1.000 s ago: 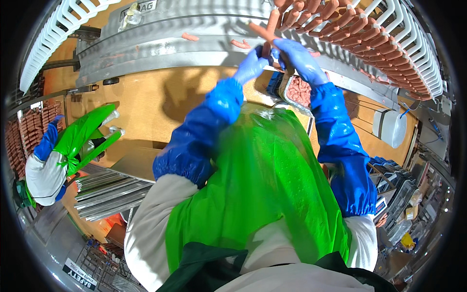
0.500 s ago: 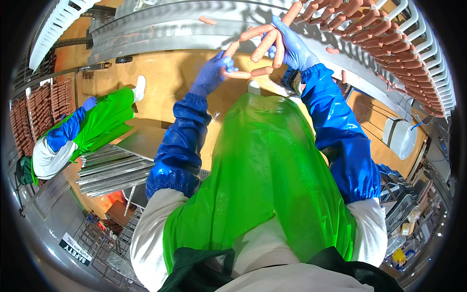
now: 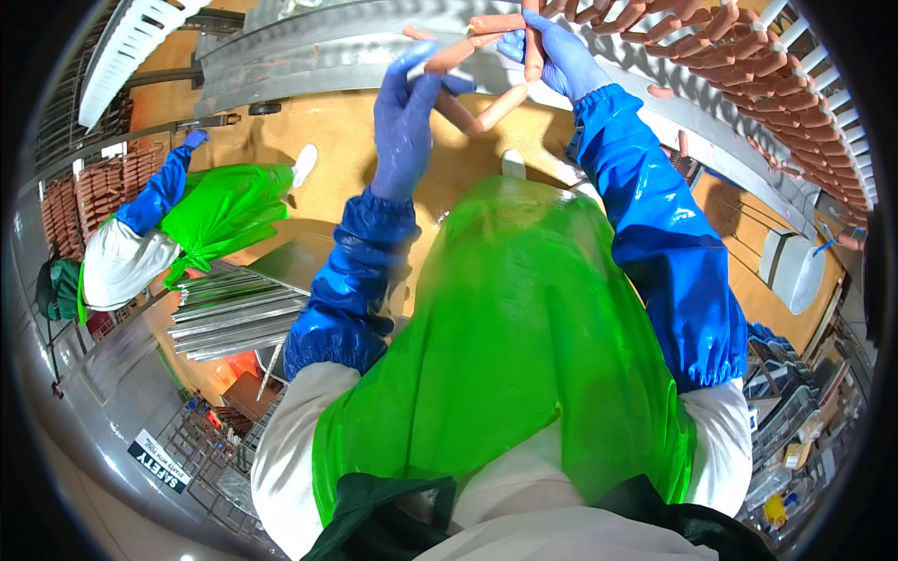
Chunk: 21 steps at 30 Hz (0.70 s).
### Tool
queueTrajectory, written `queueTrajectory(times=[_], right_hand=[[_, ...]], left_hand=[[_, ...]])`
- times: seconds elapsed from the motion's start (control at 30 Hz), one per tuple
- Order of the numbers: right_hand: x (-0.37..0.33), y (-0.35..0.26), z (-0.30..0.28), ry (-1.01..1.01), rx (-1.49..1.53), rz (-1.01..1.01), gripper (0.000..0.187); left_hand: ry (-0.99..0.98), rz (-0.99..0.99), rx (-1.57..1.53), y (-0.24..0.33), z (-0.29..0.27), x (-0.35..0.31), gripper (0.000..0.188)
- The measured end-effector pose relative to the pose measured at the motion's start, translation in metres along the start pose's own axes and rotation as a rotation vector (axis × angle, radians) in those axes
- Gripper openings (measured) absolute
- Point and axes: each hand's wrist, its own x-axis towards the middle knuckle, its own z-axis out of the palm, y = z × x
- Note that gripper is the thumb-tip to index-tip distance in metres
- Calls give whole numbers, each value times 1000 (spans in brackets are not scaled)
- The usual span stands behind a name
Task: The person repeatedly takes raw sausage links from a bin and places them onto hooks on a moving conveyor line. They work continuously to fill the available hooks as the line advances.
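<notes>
A chain of linked sausages (image 3: pixel 505 108) forms a loop between my two blue-gloved hands. My left hand (image 3: pixel 404 136) holds its left end, with fingers partly spread and the links passing around them; the exact contact is hidden. My right hand (image 3: pixel 557 58) is closed on the chain's right side, pinching an upright sausage (image 3: pixel 533 54) between thumb and fingers. Another link (image 3: pixel 496 22) runs across the top between the hands. Rows of sausages (image 3: pixel 748 70) hang at the upper right, just beyond my right hand.
A grey metal table (image 3: pixel 309 56) lies ahead, with loose sausages (image 3: pixel 659 92) on it. White slatted racks (image 3: pixel 126 61) stand at the upper left. To my left, a co-worker in a green apron (image 3: pixel 229 210) stands near stacked metal bars (image 3: pixel 229 313). A white bucket (image 3: pixel 795 271) is at right.
My left hand has risen and its fingers have spread from a closed grip. My right hand has moved up slightly. The sausage loop has shifted upward, and the co-worker's arm has reached farther out.
</notes>
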Motion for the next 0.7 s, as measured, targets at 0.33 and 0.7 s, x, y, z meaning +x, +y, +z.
queueTrajectory(times=[0.33, 0.7], right_hand=[[23, -1, 57, 91, -569, -175, 41], [-27, 10, 74, -24, -823, -331, 38]], left_hand=[[-171, -89, 182, 24, 30, -16, 31], [320, 373, 220, 116, -14, 153, 35]])
